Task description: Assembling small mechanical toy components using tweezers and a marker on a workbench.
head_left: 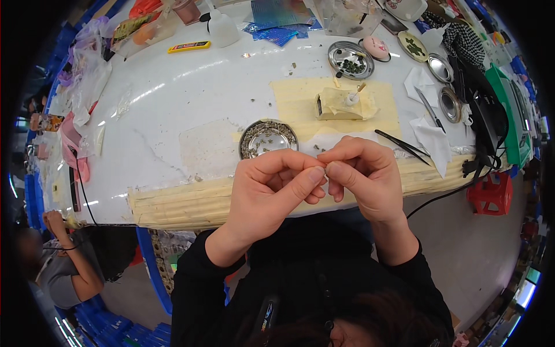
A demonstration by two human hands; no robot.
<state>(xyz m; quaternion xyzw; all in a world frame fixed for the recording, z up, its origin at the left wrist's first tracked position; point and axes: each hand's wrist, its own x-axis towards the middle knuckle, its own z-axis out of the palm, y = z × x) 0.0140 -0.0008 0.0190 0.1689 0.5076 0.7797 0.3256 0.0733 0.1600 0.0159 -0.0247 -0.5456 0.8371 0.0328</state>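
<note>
Pinching fingertips [315,174] together with bare left hand [269,188] and bare right hand [370,180]; cannot make out any small piece between, or its long axis. Far and left of the grip, nearer the left hand: round silver metal dish [282,139] of greyish bits [250,139].

1. Wears a black long-sleeved top [289,267], plain and dull over most of its surface.
2. Has a black left sleeve [193,286], roomy and creased in soft folds, finishing on the forearm in a cuff [222,267] of the same black.
3. Has a matching black right sleeve [425,289], also folded, also finishing short of the wrist.
4. Carries small, round, dark button-like fastenings [328,293] down the front, too dim for finer detail.
5. Bears on the chest, toward the left side, a narrow dark strip [267,315] with pale and orange markings; too shadowed to tell the material.
6. Leaves left hand [277,188] and right hand [367,176] bare.
</note>
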